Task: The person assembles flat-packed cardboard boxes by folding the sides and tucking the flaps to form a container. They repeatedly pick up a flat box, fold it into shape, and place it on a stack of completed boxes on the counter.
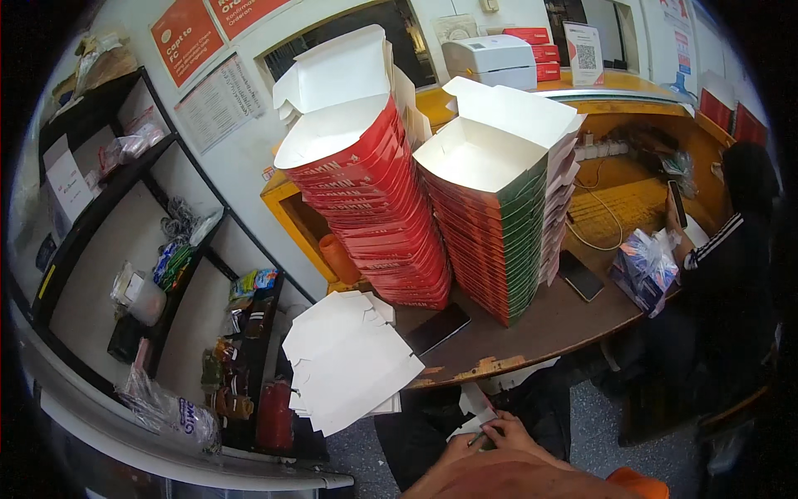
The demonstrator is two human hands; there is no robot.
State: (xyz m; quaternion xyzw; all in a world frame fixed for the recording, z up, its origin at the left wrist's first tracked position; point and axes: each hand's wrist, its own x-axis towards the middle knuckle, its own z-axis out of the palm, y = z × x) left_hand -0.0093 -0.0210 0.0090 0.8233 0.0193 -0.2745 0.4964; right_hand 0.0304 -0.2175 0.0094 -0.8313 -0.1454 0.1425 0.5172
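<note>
Low over the lap, just below the table's near edge: left hand (455,450) and right hand (511,434) close together, fingers curled in, both apparently closed on a white card piece (475,401) with a green strip (476,439) between the hands. Right thumb and fingers bunched as if pinching; left fingertips partly hidden, exact hold impossible to tell.

By look, light in the hand, fairly stiff across the panels, soft along creases, perhaps slick on any printed side, easily dented or torn. Best held by panel edges or folded corners, without squeezing flat faces.

At the table's left end, jutting past its edge, one pile of flat white card sheets (353,362), number unclear. On the brown table (549,323), two tall stacks of nested open boxes: one red stack (374,220), one red-and-green stack (499,241), layers too tight for sure counting. Beside them, two phones: a nearer phone (439,329) and a farther phone (581,276). Rightward, one plastic-wrapped pack (644,268) and one co-worker (727,283) with a third phone (677,204) in hand. Farther back, one white machine (489,60), three small red boxes (546,53), one upright sign (584,54). Far left, one black shelf unit (129,174).
</note>
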